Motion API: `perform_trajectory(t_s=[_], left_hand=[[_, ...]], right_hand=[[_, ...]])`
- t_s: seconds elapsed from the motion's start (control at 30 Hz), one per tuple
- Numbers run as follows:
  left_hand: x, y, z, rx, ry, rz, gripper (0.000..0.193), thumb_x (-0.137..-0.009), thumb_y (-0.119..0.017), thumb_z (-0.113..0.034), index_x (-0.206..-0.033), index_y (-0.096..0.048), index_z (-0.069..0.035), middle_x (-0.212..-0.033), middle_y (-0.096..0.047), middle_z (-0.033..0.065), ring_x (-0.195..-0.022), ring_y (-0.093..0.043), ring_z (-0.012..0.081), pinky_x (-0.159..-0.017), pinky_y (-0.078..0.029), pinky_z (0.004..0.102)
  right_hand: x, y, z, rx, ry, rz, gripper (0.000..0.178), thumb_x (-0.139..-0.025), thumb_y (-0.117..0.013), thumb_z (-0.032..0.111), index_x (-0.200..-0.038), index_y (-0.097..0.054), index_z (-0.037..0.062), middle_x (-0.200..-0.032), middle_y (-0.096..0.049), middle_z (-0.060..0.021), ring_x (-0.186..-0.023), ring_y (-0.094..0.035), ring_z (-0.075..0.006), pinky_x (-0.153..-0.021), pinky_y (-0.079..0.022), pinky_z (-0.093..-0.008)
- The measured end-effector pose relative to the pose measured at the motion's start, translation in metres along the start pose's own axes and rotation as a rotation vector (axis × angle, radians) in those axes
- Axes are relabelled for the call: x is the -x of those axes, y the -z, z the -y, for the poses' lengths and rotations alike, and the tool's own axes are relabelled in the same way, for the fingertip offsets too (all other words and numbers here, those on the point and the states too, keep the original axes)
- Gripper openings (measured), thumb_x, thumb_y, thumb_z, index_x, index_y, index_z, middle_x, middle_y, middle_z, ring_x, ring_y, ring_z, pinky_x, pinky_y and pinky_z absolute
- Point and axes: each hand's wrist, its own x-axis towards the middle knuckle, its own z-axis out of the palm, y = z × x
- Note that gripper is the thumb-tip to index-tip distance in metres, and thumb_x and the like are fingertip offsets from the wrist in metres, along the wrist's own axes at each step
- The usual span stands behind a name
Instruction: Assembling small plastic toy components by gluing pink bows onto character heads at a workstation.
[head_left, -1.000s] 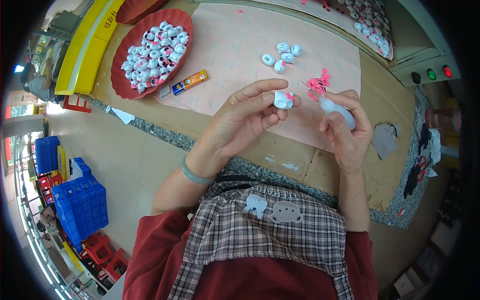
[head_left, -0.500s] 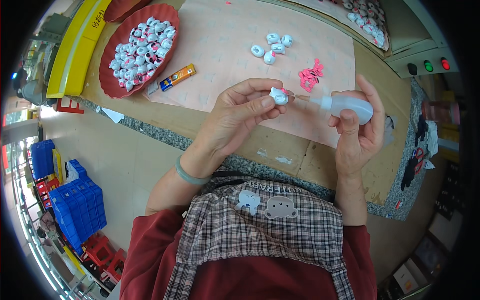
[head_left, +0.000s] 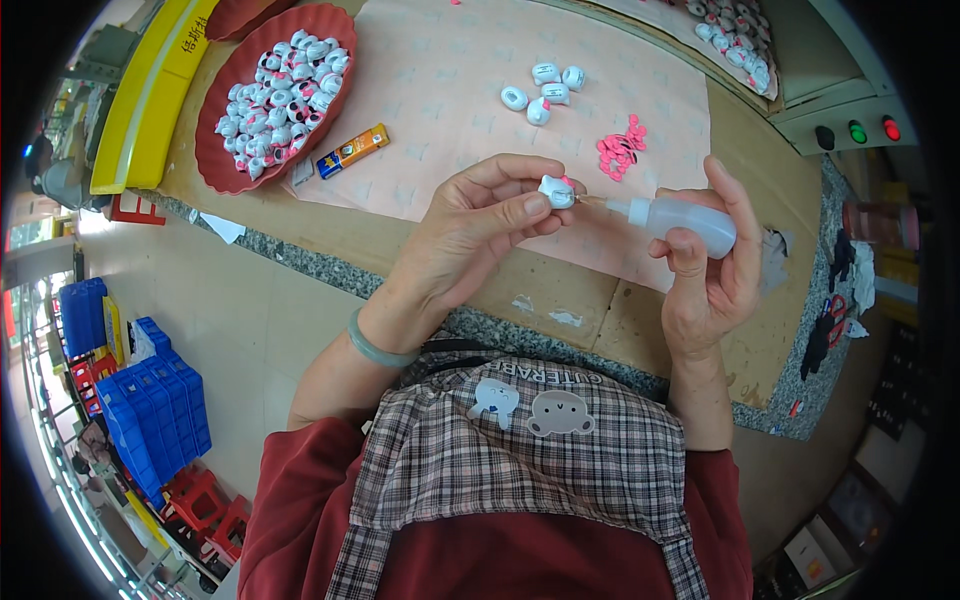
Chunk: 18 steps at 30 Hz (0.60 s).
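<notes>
Between the thumb and fingers of my left hand [head_left: 480, 215] is a small white figurine [head_left: 556, 192] with a pink spot on its upper side. My right hand [head_left: 712, 270] grips a translucent squeeze bottle [head_left: 690, 226] lying nearly level. Its thin nozzle [head_left: 592, 200] points left and its tip reaches the figurine's right side; whether it touches, I cannot tell. Just beyond my hands, several white figurines [head_left: 555, 94] stand grouped on the pale pink sheet [head_left: 440, 110]. To their right lies a heap of small flat pink pieces [head_left: 622, 150].
A red scalloped bowl [head_left: 212, 160] at the left holds many white figurines. Beside it lies an orange and blue packet [head_left: 352, 150]. A yellow strip [head_left: 140, 110] edges the table's left. A box with green and red buttons [head_left: 857, 131] stands far right. Blue crates [head_left: 155, 400] are on the floor.
The squeeze bottle has moved slightly left and down in my right hand, bringing its nozzle to the figurine's right side. My left hand has barely moved.
</notes>
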Motion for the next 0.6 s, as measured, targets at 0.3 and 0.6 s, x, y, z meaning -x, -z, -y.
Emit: perform_trajectory(t_s=[0.3,0.6], left_hand=[[-0.0013,0.0005,0.0,0.008,-0.003,0.007,0.028,-0.086,-0.059,-0.005,-0.114,-0.055,0.001,-0.108,-0.061,0.0183,-0.092,-0.063,0.0201,-0.083,-0.052,0.0276],[-0.0005,0.0024,-0.0023,-0.021,-0.025,-0.023,0.027,-0.086,-0.058,-0.004,-0.113,-0.056,0.0,-0.11,-0.061,0.019,-0.094,-0.062,0.0202,-0.084,-0.052,0.0284]], right_hand=[[0.0008,0.0006,-0.0019,0.05,0.01,0.005,0.045,-0.09,-0.057,0.016,-0.126,-0.044,-0.0065,-0.095,-0.06,-0.0131,-0.067,-0.055,-0.0087,-0.057,-0.048,-0.0194],[-0.0003,-0.0004,-0.0012,0.053,0.006,0.01,0.042,-0.09,-0.057,0.016,-0.125,-0.045,-0.0061,-0.094,-0.061,-0.0135,-0.065,-0.055,-0.0088,-0.058,-0.047,-0.0192]])
